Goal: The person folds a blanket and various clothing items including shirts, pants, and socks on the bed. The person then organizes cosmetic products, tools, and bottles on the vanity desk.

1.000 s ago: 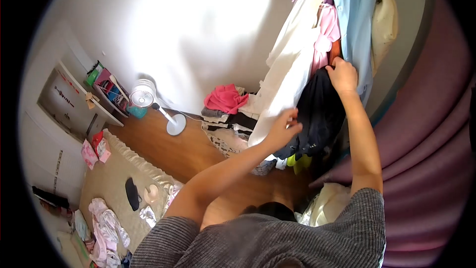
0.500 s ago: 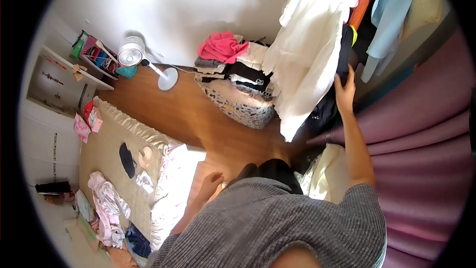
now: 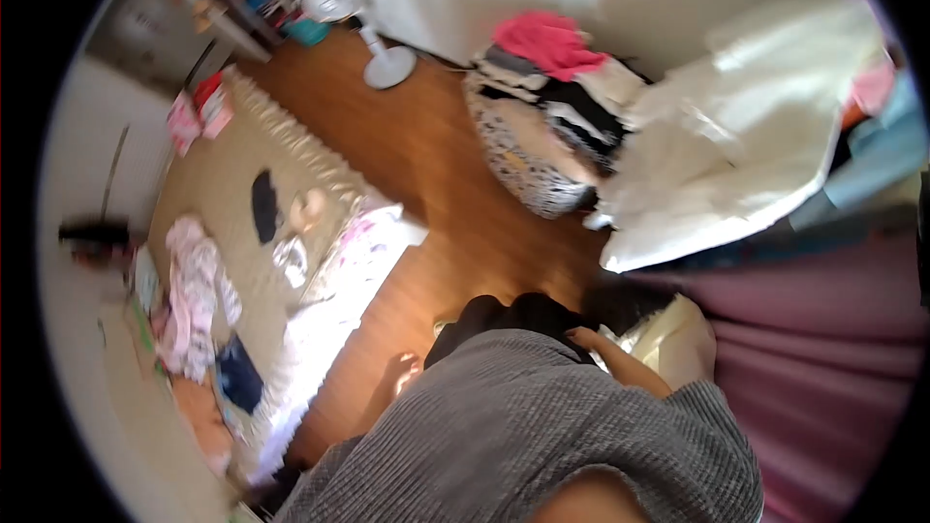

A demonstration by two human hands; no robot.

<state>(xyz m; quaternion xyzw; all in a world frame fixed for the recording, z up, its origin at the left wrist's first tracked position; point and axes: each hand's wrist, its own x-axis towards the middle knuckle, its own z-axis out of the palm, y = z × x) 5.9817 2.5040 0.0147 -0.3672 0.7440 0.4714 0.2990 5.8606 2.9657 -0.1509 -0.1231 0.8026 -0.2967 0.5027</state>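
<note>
My left hand (image 3: 403, 368) hangs low beside my body over the wooden floor, its fingers loosely apart and blurred, with nothing visible in it. Close to my dark trousers (image 3: 535, 314) is my right hand (image 3: 584, 339), its fingers partly hidden and smeared. A pale cream cloth or bag (image 3: 678, 341) lies just beside that forearm. At the right, a long white garment (image 3: 746, 155) hangs spread out, touched by neither hand. Pink (image 3: 872, 89) and light blue clothes (image 3: 883, 147) hang behind it.
A patterned basket (image 3: 528, 174) heaped with folded clothes and a pink cloth (image 3: 548, 44) stands by the wall, near a white fan (image 3: 388, 66). Left is a bed (image 3: 218, 199) with scattered clothes; right, a mauve curtain (image 3: 823, 358).
My right hand has let go of the dark garment and dropped to my side. My left hand came down from the hanging clothes earlier. The view has tilted downward; the dark garment is mostly hidden.
</note>
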